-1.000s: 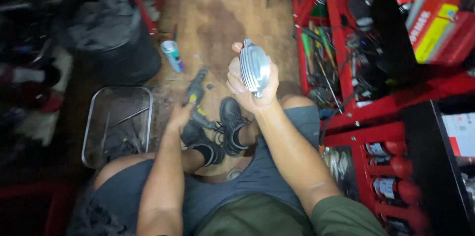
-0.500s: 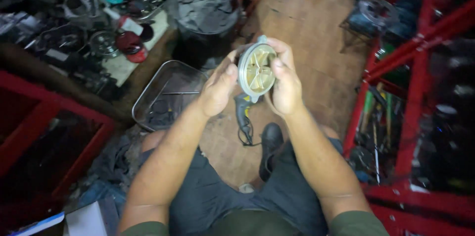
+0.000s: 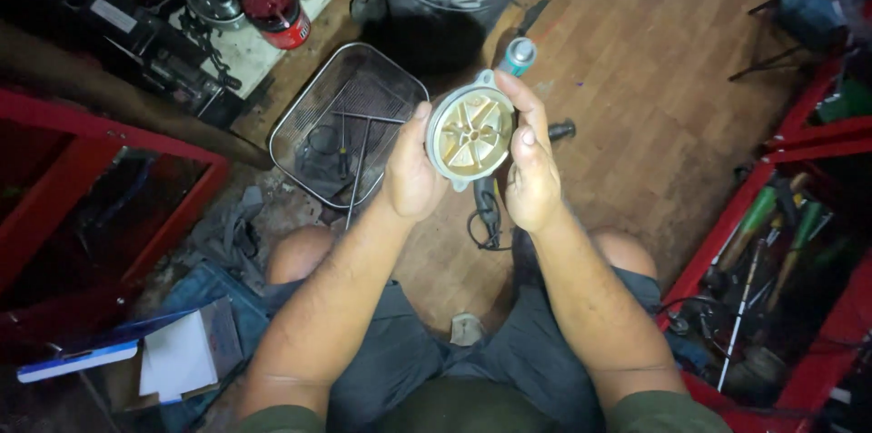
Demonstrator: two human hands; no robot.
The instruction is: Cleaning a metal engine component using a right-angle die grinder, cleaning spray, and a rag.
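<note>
- Head view, looking down: the left hand point(image 3: 413, 174) and right hand point(image 3: 531, 169) both grip a round metal cover point(image 3: 470, 130), held up in front of the knees, above the wooden floor point(image 3: 654, 79).
- Left thumb and fingers clasp the rim on one side; right fingers wrap the far edge with the thumb on the near rim.
- The cover looks like cast metal: stiff, fairly heavy for its size, dull tan inside with raised ribs running out from a small hub. It may be greasy, so the rim and its small ear are probably the surest hold.
- Just below the hands, a black power tool point(image 3: 486, 206) with a cord lies on the floor.
- A small spray can point(image 3: 518, 55) stands just beyond the cover.
- Left of the hands sits a wire basket point(image 3: 309, 115), thin mesh, holding long rods.
- Red steel racks point(image 3: 799, 215) with hand tools stand to the right.
</note>
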